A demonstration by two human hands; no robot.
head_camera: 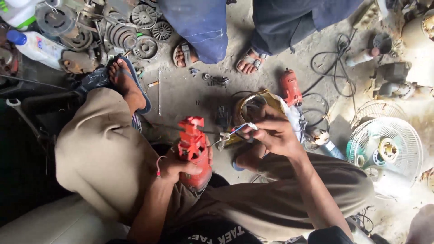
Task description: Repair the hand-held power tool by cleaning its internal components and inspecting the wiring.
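- My left hand (174, 168) is wrapped around the red housing (193, 151), fingers curled over its lower half and pressed against the plastic; the housing stands upright between my knees, open end up.
- My right hand (275, 133) sits just right of the housing, thumb and forefinger pinched on thin wires (239, 130), blue and white, which run left to a small metal part (224, 138) close to the housing's top. The other fingers are curled in; I cannot tell whether they touch the wires.
- A red band circles my left wrist, just below-left of the housing.
- Beyond the housing, on the concrete floor (181, 95), lies a tan bag (253, 108) with a coil of cable in it, partly behind my right hand.
- Up and right of the housing lies a red drill (290, 87), its black cord (334, 68) looping away from it.
- Far right of the housing stands a white fan guard (386, 151) with a teal hub.
- Straight above the housing another person sits, with blue trousers (199, 27) and sandalled feet on the floor.
- Up-left of the housing my own foot rests in a blue sandal (135, 86); past it is a heap of grey metal discs (122, 36) and a white bottle (34, 45) with a blue cap.
- Far left of the housing lies a spanner (16, 106) in shadow.
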